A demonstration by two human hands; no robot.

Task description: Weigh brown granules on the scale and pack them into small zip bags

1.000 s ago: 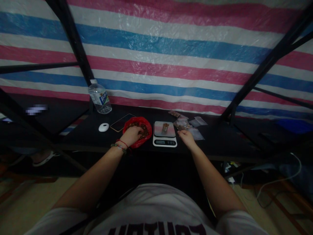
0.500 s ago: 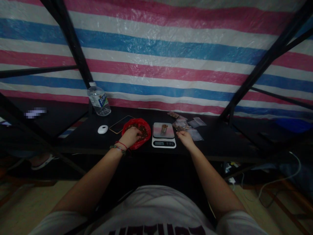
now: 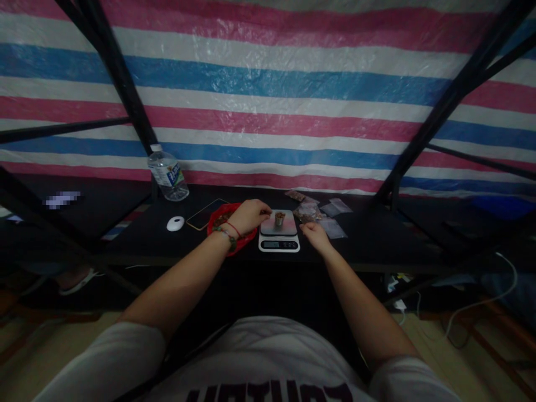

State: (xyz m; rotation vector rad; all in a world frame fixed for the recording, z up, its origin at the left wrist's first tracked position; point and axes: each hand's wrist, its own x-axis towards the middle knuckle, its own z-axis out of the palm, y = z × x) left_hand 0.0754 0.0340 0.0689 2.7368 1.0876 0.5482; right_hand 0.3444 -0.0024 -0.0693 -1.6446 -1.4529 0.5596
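Observation:
A white kitchen scale (image 3: 279, 242) stands on the black table (image 3: 360, 248), with a small cup (image 3: 279, 218) of brown bits on its platform. My left hand (image 3: 250, 215) hovers just left of the cup, fingers pinched together; whether they hold any brown bits is too small to tell. Behind that hand lies a red plastic bag (image 3: 229, 226) holding brown pieces. My right hand (image 3: 315, 234) rests on the table right of the scale, fingers loosely curled, next to several small clear bags (image 3: 330, 215).
A water bottle (image 3: 167, 174) stands at the back left, with a white mouse-like object (image 3: 175, 224) and a phone (image 3: 206, 213) beside the red bag. Black frame bars (image 3: 121, 84) cross in front of a striped tarp. Cables lie on the floor at right.
My left hand has lifted out of the red bag and moved right toward the cup on the scale. My right hand has barely moved.

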